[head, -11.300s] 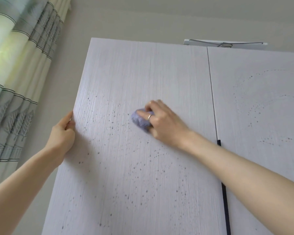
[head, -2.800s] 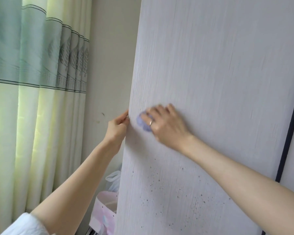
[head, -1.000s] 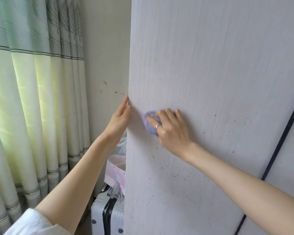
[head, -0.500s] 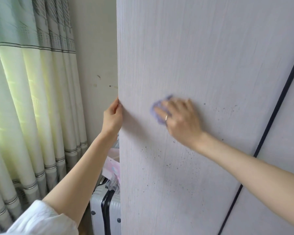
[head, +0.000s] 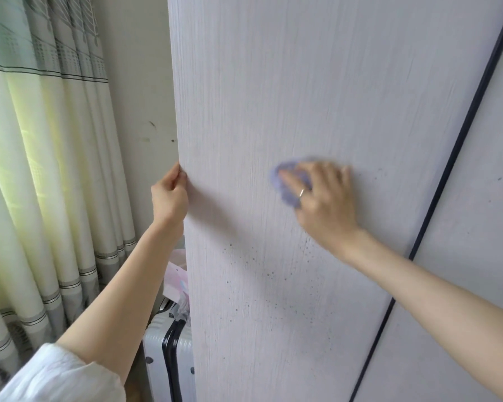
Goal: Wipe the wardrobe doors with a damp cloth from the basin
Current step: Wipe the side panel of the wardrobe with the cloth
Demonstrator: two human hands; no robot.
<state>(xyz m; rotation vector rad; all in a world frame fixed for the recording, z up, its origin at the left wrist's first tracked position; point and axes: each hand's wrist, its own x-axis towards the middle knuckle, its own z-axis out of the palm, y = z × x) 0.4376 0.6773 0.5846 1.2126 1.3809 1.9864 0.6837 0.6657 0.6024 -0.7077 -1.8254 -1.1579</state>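
Two hands at work: my left hand [head: 169, 195] grips the wardrobe door [head: 273, 97] edge, my right hand [head: 323, 198] presses the purple cloth [head: 285, 184] flat-fingered.

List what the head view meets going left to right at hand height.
Pale green pleated curtain → cream wall → left hand gripping the door edge → purple cloth → right hand → dark door strip.

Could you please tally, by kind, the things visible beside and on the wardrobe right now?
Hands: 2, left hand, right hand
Cloths: 1, purple cloth
Wardrobe doors: 2, left door, right door
Suitcases: 1, suitcase
Curtains: 1, curtain
Total: 7
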